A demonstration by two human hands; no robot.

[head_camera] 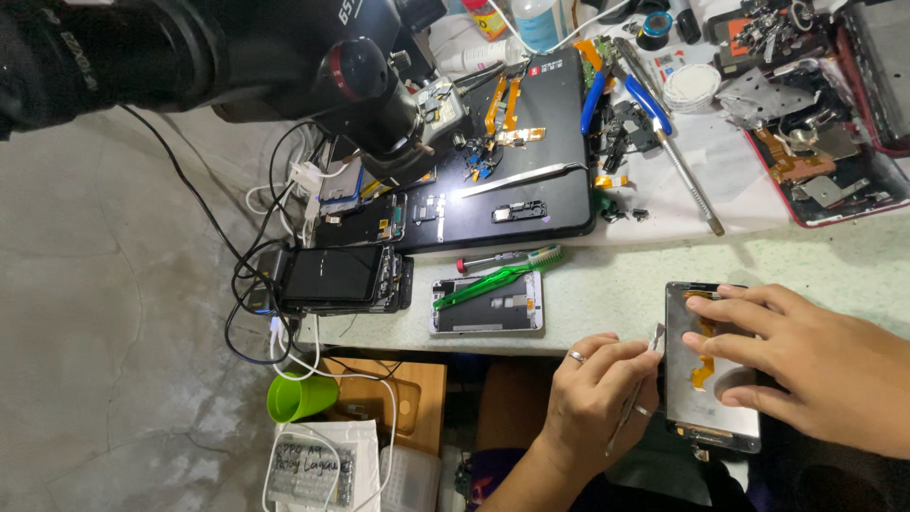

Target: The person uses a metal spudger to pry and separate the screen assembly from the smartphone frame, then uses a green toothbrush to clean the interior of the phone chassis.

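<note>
Gripping a thin metal tool [633,406], left hand [592,398] fingers clamped, tip at left edge of opened phone panel [711,374] over the table [607,289] edge. Right hand [815,365] fingers spread, pressing panel flat.

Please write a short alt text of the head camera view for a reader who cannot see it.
A left hand holds a thin metal tool against the edge of an opened phone screen panel, steadied by the right hand. Behind, the workbench holds a green toothbrush, blue-handled pliers and phone parts.
</note>
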